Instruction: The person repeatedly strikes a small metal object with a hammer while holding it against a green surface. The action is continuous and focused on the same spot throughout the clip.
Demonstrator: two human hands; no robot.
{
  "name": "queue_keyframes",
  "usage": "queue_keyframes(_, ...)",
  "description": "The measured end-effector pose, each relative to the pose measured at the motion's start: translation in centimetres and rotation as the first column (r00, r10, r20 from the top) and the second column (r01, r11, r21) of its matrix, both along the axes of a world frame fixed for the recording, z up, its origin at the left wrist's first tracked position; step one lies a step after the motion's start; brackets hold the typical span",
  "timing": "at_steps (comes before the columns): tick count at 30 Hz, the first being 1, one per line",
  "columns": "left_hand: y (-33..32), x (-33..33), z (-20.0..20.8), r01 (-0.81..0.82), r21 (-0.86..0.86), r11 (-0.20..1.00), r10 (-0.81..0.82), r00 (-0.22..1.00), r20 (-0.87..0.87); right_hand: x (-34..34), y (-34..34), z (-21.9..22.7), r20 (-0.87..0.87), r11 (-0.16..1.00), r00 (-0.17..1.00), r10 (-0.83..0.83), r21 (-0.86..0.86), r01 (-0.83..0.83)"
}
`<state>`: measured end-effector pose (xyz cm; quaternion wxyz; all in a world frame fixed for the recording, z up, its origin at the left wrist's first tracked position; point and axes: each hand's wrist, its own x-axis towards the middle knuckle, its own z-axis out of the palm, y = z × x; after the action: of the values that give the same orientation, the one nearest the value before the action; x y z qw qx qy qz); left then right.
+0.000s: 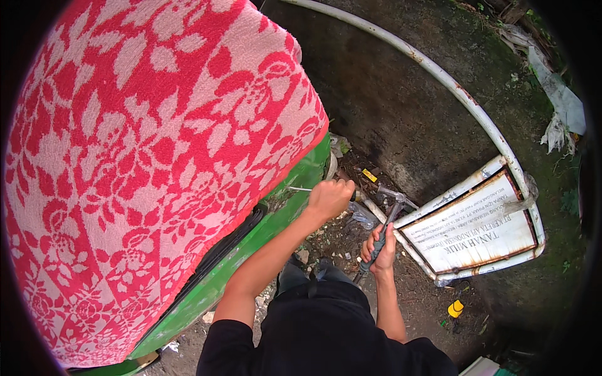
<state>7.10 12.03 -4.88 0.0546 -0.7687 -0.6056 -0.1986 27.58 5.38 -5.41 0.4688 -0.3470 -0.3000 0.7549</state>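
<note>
My left hand [330, 198] is closed round the dark handle of a screwdriver [301, 188]. Its thin metal shaft points left, the tip at the green painted panel [276, 216]; whether it touches cannot be told. Lower and to the right, my right hand [380, 249] grips a hammer [394, 212] by its grey-and-dark handle. The hammer's metal head is up, a short way right of the left fist and apart from the screwdriver. A red and pale pink floral towel-like cloth [150, 150] covers most of the green body beside me.
A rusty white metal sign [480, 235] leans on the right, joined to a long curved white pipe [439, 74]. Dark mossy concrete lies behind it. Stones and litter cover the ground, with a yellow object [456, 308] at the lower right and plastic scraps [558, 94] farther off.
</note>
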Motion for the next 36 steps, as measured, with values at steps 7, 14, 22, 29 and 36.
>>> queue_keyframes(7, 0.2, -0.3, -1.1, -0.004, 0.051, 0.999, 0.006, 0.999, -0.044, 1.9, 0.6, -2.1, -0.342, 0.939, 0.930, 0.134, -0.255, -0.229)
queue_keyframes(14, 0.2, 0.0, -0.3, 0.001, 0.077, 0.997, 0.004, 0.998, -0.057, 1.3, 1.2, -2.7, -0.418, 0.865, 0.875, 0.244, -0.313, -0.391)
queue_keyframes(22, -0.3, -0.2, -0.9, 0.009, 0.062, 0.998, -0.005, 0.997, -0.077, 1.7, 1.1, -3.0, -0.487, 0.905, 0.866, -0.114, -0.411, -0.112)
queue_keyframes(29, 0.1, -0.1, -1.0, -0.016, 0.034, 0.999, 0.017, 0.999, -0.050, 2.0, 0.4, -3.6, -0.443, 0.908, 0.896, -0.026, -0.385, -0.164)
queue_keyframes(36, -0.3, -0.3, -1.5, 0.018, 0.035, 0.999, -0.015, 0.996, -0.089, 0.4, 0.3, -3.1, -0.433, 0.874, 0.878, 0.204, -0.324, -0.363)
